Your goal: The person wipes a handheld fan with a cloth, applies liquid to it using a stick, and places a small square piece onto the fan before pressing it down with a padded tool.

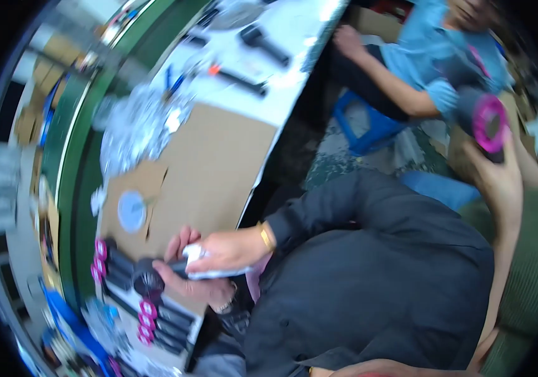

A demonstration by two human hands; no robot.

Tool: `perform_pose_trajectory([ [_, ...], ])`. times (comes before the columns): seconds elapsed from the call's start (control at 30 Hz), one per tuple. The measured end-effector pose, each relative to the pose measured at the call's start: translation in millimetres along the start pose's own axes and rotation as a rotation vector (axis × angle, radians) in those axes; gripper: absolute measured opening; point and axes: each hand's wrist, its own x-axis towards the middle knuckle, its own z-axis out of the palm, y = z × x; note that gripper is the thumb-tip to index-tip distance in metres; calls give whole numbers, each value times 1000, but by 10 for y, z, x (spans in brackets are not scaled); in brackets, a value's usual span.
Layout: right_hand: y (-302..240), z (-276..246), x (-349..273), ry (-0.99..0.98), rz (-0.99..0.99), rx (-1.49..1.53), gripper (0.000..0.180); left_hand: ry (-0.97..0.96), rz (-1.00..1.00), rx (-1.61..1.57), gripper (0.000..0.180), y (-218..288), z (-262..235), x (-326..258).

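My left hand (200,290), with a bracelet at its wrist, is closed round the handle of a dark grey hair dryer (148,278). The dryer's round grilled end points away from me over the table edge. My right hand (234,249), wearing a gold-coloured bracelet, presses a white cloth (218,273) against the handle. Part of the handle is hidden by the cloth and fingers. Beside the held dryer lie more dark hair dryers with pink rings, one group (118,269) beyond it and another (165,323) nearer my left sleeve.
Brown cardboard (215,166) covers much of the white table, with a pale round disc (132,211) and crumpled clear plastic bags (137,135). An orange-ended black tool (237,79) lies farther up. At right, a co-worker's hand (495,166) holds a pink-ringed dryer; another person sits near a blue stool (357,125).
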Motion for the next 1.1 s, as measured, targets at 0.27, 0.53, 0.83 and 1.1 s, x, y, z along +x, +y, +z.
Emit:
perform_pose_trajectory([
  [0.27,-59,-161,-23,248,155,139,40,-71,211,168,63,-142,477,-74],
  [0.53,-3,-210,-50,175,121,207,41,-260,597,122,61,-397,54,197],
  [0.83,130,-218,-45,90,123,322,44,59,220,-323,45,-300,306,172],
  [1.1,239,-274,15,17,184,445,48,140,247,-271,46,-496,447,85],
])
